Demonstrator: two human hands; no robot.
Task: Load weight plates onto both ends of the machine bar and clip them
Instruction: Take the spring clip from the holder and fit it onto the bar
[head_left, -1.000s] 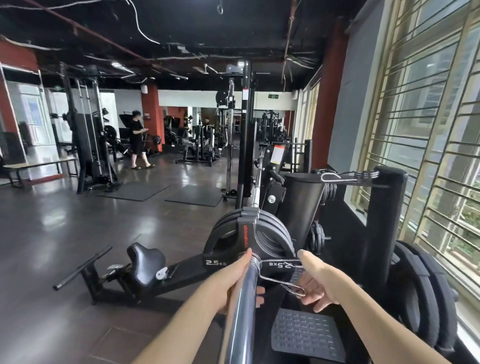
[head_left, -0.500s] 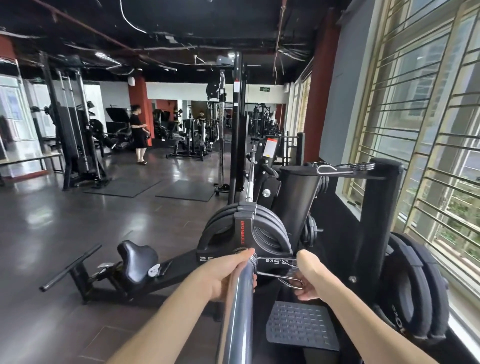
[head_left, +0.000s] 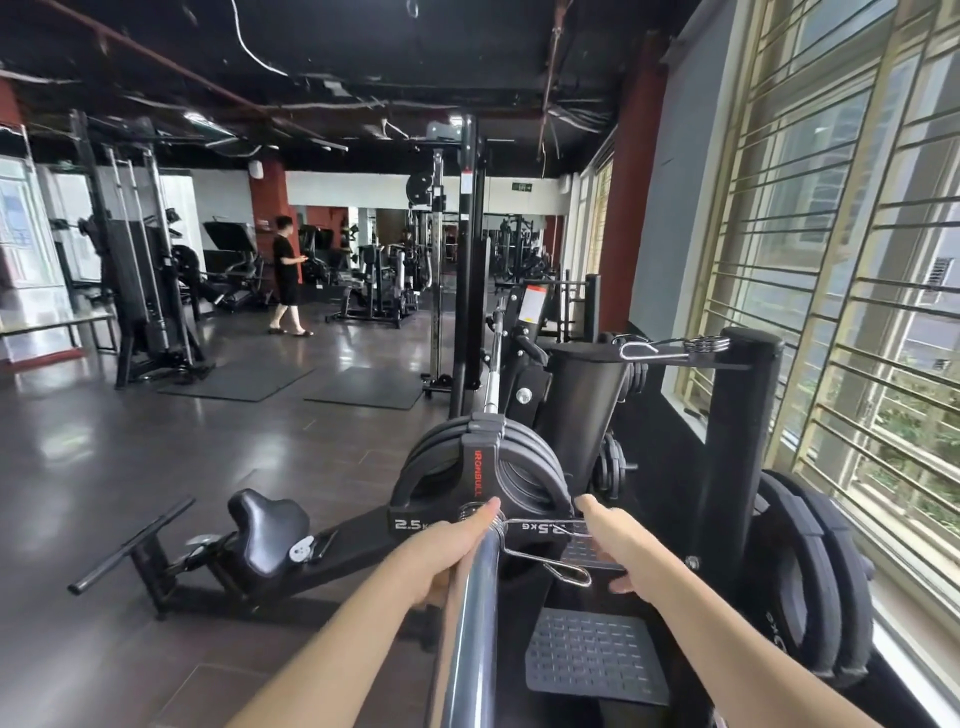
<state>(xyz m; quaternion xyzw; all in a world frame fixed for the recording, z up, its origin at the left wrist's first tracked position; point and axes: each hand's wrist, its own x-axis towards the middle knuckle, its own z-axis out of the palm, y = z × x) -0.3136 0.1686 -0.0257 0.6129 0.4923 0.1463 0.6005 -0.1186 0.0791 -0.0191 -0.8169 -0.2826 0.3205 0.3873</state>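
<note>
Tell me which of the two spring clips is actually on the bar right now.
The spring clip between both hands, against the 2.5 kg plates. The other clip just lies on the black stand's shelf farther back.

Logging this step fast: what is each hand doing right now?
Left hand: closed around the bar, just behind the plates.
Right hand: gripping the handles of the spring clip on the bar.

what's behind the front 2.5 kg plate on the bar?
More black plates stacked on the bar; only their rims show. Past them the bar's thin shaft continues. Their faces, exact count and any inner collar are covered by the front plate.
</note>
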